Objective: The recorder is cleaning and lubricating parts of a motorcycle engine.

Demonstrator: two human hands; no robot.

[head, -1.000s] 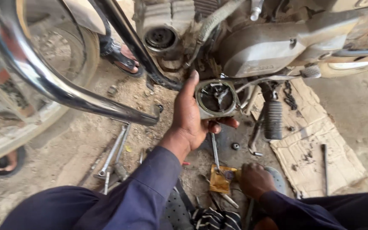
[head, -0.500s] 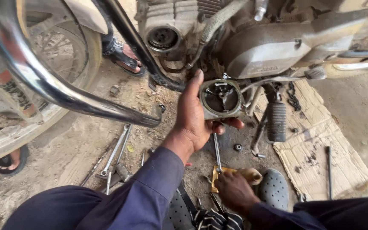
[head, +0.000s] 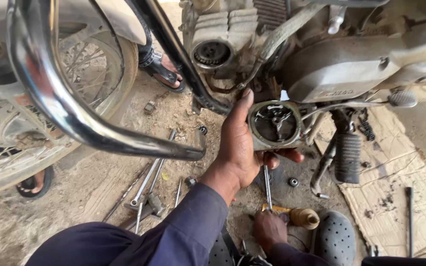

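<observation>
left hand (head: 240,148): gripped a round metal engine part (head: 275,124), thumb up along its left edge, fingers (head: 287,155) curled under its lower rim; blue sleeve (head: 193,221) ran down to the bottom of the frame.
round metal engine part: was held up just below the motorcycle engine (head: 341,64), open face toward the camera, dark spokes visible inside; touched the left hand only, as far as could be seen.
right hand (head: 269,229): was low on the ground near the bottom edge, knuckles up, resting at a yellow-handled tool (head: 277,209); fingers were hidden under the hand, cannot tell how far they were closed or whether they gripped it.
small tan bottle (head: 304,217): lay just right of the right hand, beside a dark perforated sandal (head: 337,239).
long thin metal tool (head: 267,184): lay on the dirt between the two hands.
wrenches (head: 146,192): were scattered on the ground left of the sleeve.
chrome crash bar (head: 65,98): crossed the left half, front wheel (head: 6,148) behind it.
footpeg (head: 347,157): hung just right of the held part.
cardboard sheet (head: 395,197): was spread on the ground at right, a dark rod (head: 409,216) on it.
other person's sandalled foot (head: 161,69): stood behind the bar, well apart from both hands.
</observation>
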